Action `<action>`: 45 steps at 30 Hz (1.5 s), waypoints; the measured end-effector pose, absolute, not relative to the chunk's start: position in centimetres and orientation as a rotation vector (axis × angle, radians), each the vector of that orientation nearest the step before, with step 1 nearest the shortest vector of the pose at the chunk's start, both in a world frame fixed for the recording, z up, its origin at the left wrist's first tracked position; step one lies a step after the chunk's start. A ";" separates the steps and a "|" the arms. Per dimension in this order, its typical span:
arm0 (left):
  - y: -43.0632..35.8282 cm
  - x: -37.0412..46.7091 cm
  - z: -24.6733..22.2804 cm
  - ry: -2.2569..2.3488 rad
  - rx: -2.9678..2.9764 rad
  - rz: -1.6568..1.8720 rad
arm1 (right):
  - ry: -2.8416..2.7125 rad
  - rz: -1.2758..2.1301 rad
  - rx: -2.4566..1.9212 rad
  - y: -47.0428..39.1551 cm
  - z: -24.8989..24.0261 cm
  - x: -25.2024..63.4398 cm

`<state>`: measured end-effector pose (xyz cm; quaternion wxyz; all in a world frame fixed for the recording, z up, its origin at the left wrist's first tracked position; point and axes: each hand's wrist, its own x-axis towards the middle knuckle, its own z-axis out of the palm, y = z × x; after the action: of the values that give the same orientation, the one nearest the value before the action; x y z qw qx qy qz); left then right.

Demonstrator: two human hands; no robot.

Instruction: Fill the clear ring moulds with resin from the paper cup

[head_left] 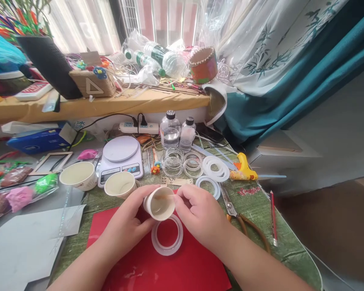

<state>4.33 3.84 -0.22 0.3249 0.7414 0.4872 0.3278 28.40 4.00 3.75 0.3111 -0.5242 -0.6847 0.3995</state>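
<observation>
My left hand [130,220] is wrapped around a small paper cup [154,202], tilted so its mouth faces me. Clear liquid lies inside the cup. The fingers of my right hand [202,208] pinch a thin wooden stick [166,197] that reaches into the cup. Just below the cup, a translucent ring-shaped mould [154,236] rests on a red sheet [170,275]. Behind my left hand stands another paper cup [121,185], with a wider one [79,176] farther left.
Behind are a digital scale [121,150], two black-capped bottles [170,135] [187,135], clear rings [172,161] and white ring moulds [216,169]. Scissors [229,204], a yellow glue gun [245,166] and a red pencil [273,218] lie right. Grey sheets [21,242] lie left.
</observation>
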 end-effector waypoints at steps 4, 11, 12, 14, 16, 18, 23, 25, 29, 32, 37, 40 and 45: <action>3.9 4.4 -0.1 1.285 1.956 0.881 | -1.843 1.124 -1.337 4.1 3.5 28.4; 3.9 4.3 -0.2 1.288 1.962 0.890 | -1.815 1.102 -1.353 4.2 3.3 28.3; 3.9 4.3 -0.2 1.289 1.963 0.890 | -1.808 1.097 -1.351 4.2 3.2 28.3; 3.9 4.3 -0.2 1.288 1.965 0.891 | -1.798 1.106 -1.347 4.1 3.2 28.3; 3.9 4.2 -0.2 1.283 1.968 0.892 | -1.808 1.104 -1.301 4.1 3.1 28.4; 3.9 4.2 -0.2 1.282 1.969 0.892 | -1.823 1.004 -1.239 4.0 3.2 28.4; 3.9 4.2 -0.2 1.287 1.965 0.879 | -1.879 0.907 -1.314 3.9 3.4 28.3; 3.9 4.2 -0.2 1.291 1.958 0.874 | -1.891 1.031 -1.323 3.9 3.5 28.2; 4.0 4.3 -0.2 1.299 1.946 0.873 | -1.844 0.992 -1.323 4.0 3.5 28.2; 4.0 4.3 -0.2 1.291 1.946 0.875 | -1.800 1.091 -1.335 4.1 3.4 28.2; 3.9 4.3 -0.1 1.286 1.947 0.882 | -1.776 1.147 -1.280 4.0 3.4 28.2; 3.9 4.3 -0.1 1.285 1.950 0.886 | -1.773 1.068 -1.179 3.8 3.6 28.2; 3.9 4.2 -0.4 1.294 1.951 0.872 | -1.726 0.743 -1.039 3.3 4.2 28.7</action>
<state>4.17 3.93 -0.36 0.3160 0.7410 0.4912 0.3313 28.68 3.32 4.21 0.4769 -0.4252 -0.7066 0.3040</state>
